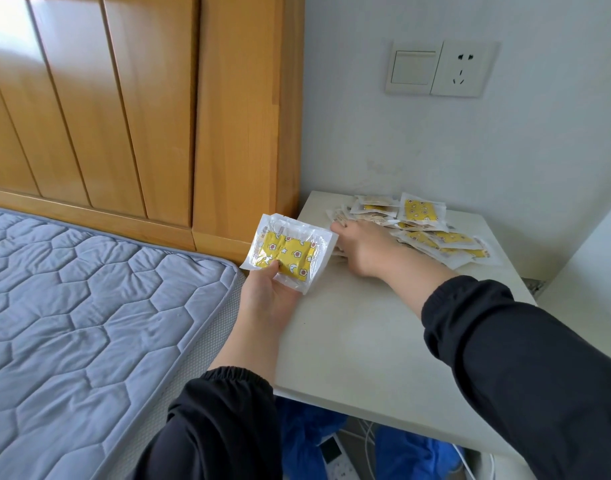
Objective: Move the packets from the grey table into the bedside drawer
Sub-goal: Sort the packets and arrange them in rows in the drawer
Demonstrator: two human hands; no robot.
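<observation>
- The left hand (269, 296) pinches 1 yellow-printed packet (290, 252) in clear wrap, with the thumb on its front and the fingers behind it. The packet is in the air over the left edge of the grey table (366, 341).
- The right hand (366, 249) rests on the near left side of the pile of packets (425, 223). The back of the hand hides its fingers, so I cannot tell if they grip.
- The pile lies at the far part of the table, close to the wall (435, 140), and spreads toward the right edge.
- The near half of the table top is bare.
- The table's left edge is just beside the wooden headboard (241, 116) and near the blue mattress (89, 306).
</observation>
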